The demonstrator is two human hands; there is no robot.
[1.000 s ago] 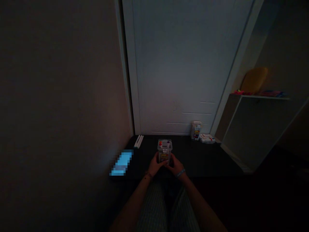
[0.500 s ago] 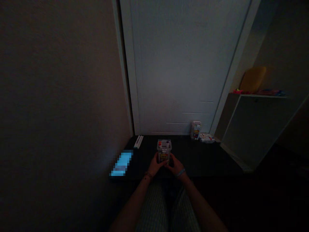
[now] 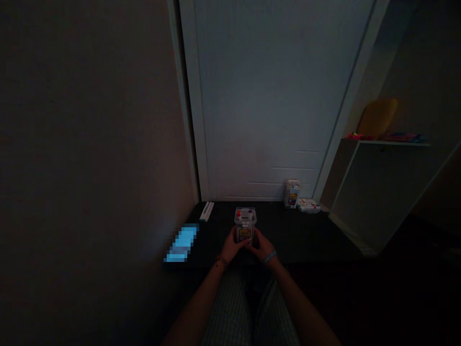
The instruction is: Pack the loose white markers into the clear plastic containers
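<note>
Between my two hands stands a clear plastic marker box (image 3: 245, 226), upright, with a yellowish label on its front. A few markers with red and purple ends show inside near its top. My left hand (image 3: 232, 246) is wrapped round its left side, and my right hand (image 3: 261, 246) grips the right side. Both thumbs meet low on the front. Two white markers (image 3: 206, 211) lie side by side on the dark tabletop (image 3: 288, 235), to the left of the box. Dim light hides the box's base.
A second clear box with a label (image 3: 292, 194) stands at the back right, beside a flat white pack (image 3: 309, 205). A pixelated bright blue screen (image 3: 182, 243) lies at the left edge. A white door (image 3: 262, 105) rises behind; a cabinet (image 3: 382, 187) stands to the right.
</note>
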